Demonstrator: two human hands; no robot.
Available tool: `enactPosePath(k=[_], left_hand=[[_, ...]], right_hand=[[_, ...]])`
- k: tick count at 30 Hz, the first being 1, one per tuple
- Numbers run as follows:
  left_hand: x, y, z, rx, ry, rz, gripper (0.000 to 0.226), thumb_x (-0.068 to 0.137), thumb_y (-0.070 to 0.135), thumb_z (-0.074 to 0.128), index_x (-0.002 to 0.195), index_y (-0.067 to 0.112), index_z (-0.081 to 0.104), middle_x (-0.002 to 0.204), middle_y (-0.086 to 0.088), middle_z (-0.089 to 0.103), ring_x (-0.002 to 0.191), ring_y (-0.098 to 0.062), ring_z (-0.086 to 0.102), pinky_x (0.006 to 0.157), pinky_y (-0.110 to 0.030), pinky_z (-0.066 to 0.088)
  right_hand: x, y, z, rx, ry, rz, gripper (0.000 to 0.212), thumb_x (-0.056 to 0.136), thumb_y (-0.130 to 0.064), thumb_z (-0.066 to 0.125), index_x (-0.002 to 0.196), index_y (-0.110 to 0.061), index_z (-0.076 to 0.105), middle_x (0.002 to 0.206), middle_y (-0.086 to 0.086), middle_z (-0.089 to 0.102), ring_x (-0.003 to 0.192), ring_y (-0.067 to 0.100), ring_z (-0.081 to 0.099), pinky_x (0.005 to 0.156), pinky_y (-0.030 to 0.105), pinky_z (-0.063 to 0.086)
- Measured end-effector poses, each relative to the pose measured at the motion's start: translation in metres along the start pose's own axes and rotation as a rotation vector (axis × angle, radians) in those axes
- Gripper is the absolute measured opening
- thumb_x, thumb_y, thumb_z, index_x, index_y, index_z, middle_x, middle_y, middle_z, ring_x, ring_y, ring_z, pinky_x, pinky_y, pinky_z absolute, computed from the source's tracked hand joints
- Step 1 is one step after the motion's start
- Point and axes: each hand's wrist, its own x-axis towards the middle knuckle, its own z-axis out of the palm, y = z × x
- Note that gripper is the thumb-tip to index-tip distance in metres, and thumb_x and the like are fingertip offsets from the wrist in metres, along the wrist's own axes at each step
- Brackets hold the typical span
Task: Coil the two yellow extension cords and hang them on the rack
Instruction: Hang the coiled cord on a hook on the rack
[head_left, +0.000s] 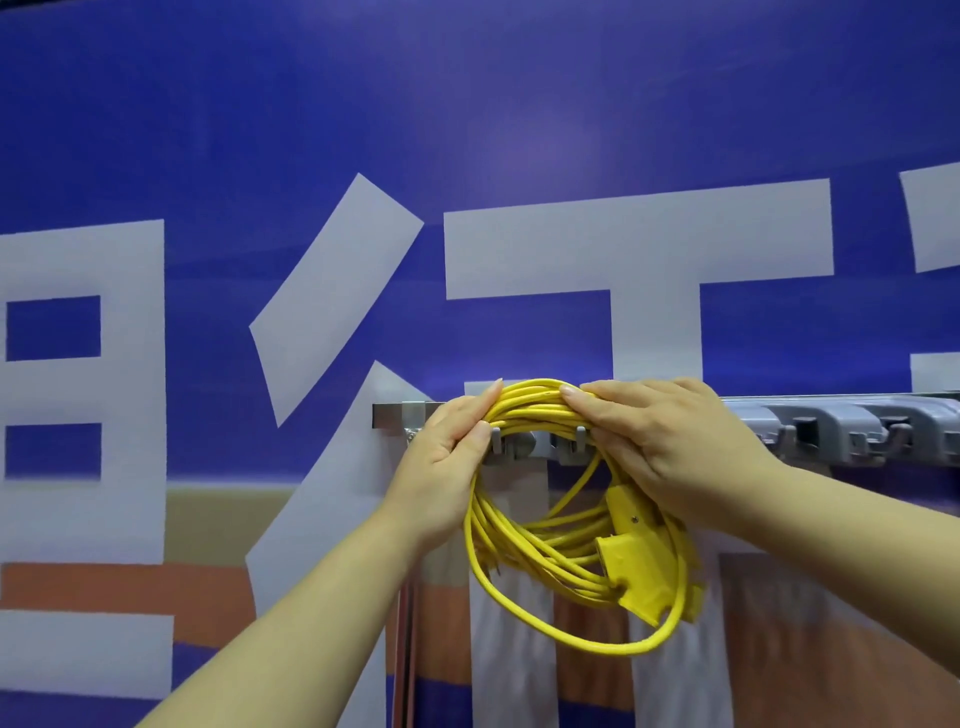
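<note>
**Hanging the coil: seat every strand behind the hook tips**

One yellow cord is in view, wound into a coil (524, 410); the second cord does not show. The top of the bundle is held level with the rack (389, 415), a metal rail fixed to a blue banner (467, 130); the loops hang below, with the yellow socket block (631, 545) dangling inside them low on the right.

Left hand (447, 457): fingers wrapped over the left end of the top bundle, thumb underneath, a firm grip. Right hand (670, 441): fingers curved over the right end of the bundle, thumb hidden, holding it as well. Between the hands two small grey hooks (496, 439) show just under the strands; whether the bundle bears on them yet, cannot tell.

Judgement: the step in hand is seating the coil.
- keep the strands pinched into one flat bunch; a stray loop left in front of a hook tip would likely slip off
- lower both ends together so the bundle drops behind both hooks; uneven lowering would tip the coil
- ease the grip one hand at a time, testing that the weight holds
- the socket block is the heavy part; let it settle at the bottom before letting go, or it may drag the loops sideways

Grey holders (831, 431) farther right on the rail look free for the other cord.
</note>
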Motion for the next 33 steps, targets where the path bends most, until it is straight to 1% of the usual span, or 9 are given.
enactPosePath(k=[3, 5, 6, 9, 13, 17, 24, 28, 33], left_hand=[[-0.002, 0.002, 0.0, -0.059, 0.001, -0.028, 0.042, 0.108, 0.02, 0.041, 0.14, 0.045, 0.051, 0.134, 0.025, 0.054, 0.13, 0.005, 0.046, 0.11, -0.024, 0.038], [-0.003, 0.003, 0.0, -0.075, 0.003, -0.057, 0.045, 0.107, 0.019, 0.043, 0.137, 0.052, 0.048, 0.135, 0.027, 0.053, 0.13, 0.003, 0.046, 0.109, -0.025, 0.04], [-0.004, 0.003, 0.001, -0.07, 0.016, -0.065, 0.047, 0.107, 0.019, 0.044, 0.137, 0.055, 0.045, 0.138, 0.026, 0.051, 0.132, 0.001, 0.045, 0.109, -0.025, 0.041], [-0.008, 0.001, 0.006, -0.024, 0.06, -0.063, 0.052, 0.106, 0.019, 0.045, 0.143, 0.055, 0.039, 0.146, 0.023, 0.045, 0.134, 0.004, 0.04, 0.107, -0.017, 0.038], [-0.014, -0.001, 0.013, 0.121, 0.075, -0.013, 0.051, 0.108, 0.023, 0.041, 0.146, 0.055, 0.03, 0.149, 0.028, 0.037, 0.129, 0.024, 0.029, 0.099, 0.001, 0.028], [-0.02, 0.001, 0.012, 0.321, 0.066, 0.04, 0.053, 0.108, 0.027, 0.037, 0.149, 0.055, 0.021, 0.155, 0.024, 0.033, 0.141, 0.011, 0.026, 0.109, -0.011, 0.027], [-0.029, 0.02, -0.002, 0.512, -0.09, -0.002, 0.067, 0.103, 0.045, 0.044, 0.151, 0.057, -0.001, 0.166, 0.019, 0.013, 0.151, -0.006, 0.018, 0.117, -0.035, 0.034], [-0.025, 0.034, -0.011, 0.55, -0.193, -0.082, 0.075, 0.096, 0.063, 0.044, 0.152, 0.054, -0.004, 0.167, 0.015, 0.007, 0.153, -0.014, 0.015, 0.119, -0.045, 0.032], [-0.025, 0.044, -0.014, 0.622, -0.2, -0.125, 0.08, 0.092, 0.07, 0.043, 0.156, 0.045, 0.002, 0.168, 0.01, 0.01, 0.153, -0.022, 0.017, 0.118, -0.049, 0.032]], right_hand=[[0.0, -0.005, 0.001, 0.095, 0.085, 0.046, 0.048, 0.101, -0.043, 0.035, 0.149, -0.04, 0.041, 0.128, -0.012, 0.066, 0.108, 0.018, 0.064, 0.083, 0.041, 0.05], [-0.001, -0.009, -0.001, 0.145, 0.104, 0.124, 0.053, 0.098, -0.043, 0.041, 0.151, -0.039, 0.038, 0.107, -0.012, 0.072, 0.096, 0.016, 0.065, 0.08, 0.039, 0.048], [-0.002, -0.012, -0.002, 0.144, 0.1, 0.155, 0.054, 0.097, -0.045, 0.041, 0.151, -0.039, 0.038, 0.105, -0.013, 0.072, 0.098, 0.015, 0.064, 0.083, 0.039, 0.047], [-0.006, -0.018, 0.0, 0.088, 0.093, 0.205, 0.049, 0.098, -0.047, 0.036, 0.146, -0.041, 0.043, 0.131, -0.02, 0.063, 0.129, 0.011, 0.054, 0.104, 0.046, 0.036], [-0.013, -0.025, 0.007, -0.037, 0.096, 0.235, 0.047, 0.101, -0.04, 0.036, 0.148, -0.038, 0.041, 0.14, -0.017, 0.058, 0.138, 0.017, 0.048, 0.108, 0.056, 0.032], [-0.018, -0.03, 0.009, -0.066, 0.064, 0.242, 0.051, 0.099, -0.036, 0.037, 0.151, -0.032, 0.038, 0.145, -0.01, 0.054, 0.141, 0.023, 0.045, 0.107, 0.056, 0.035], [-0.025, -0.042, -0.004, -0.038, -0.064, 0.268, 0.06, 0.097, -0.049, 0.026, 0.155, -0.031, 0.028, 0.155, -0.007, 0.043, 0.146, 0.022, 0.036, 0.111, 0.05, 0.033], [-0.024, -0.04, -0.016, 0.038, -0.144, 0.235, 0.073, 0.094, -0.064, 0.023, 0.158, -0.035, 0.005, 0.165, -0.009, 0.019, 0.154, 0.019, 0.012, 0.121, 0.045, 0.019], [-0.027, -0.041, -0.031, 0.013, -0.207, 0.219, 0.077, 0.093, -0.069, 0.026, 0.158, -0.034, 0.004, 0.167, -0.006, 0.014, 0.154, 0.022, 0.006, 0.122, 0.049, 0.014]])
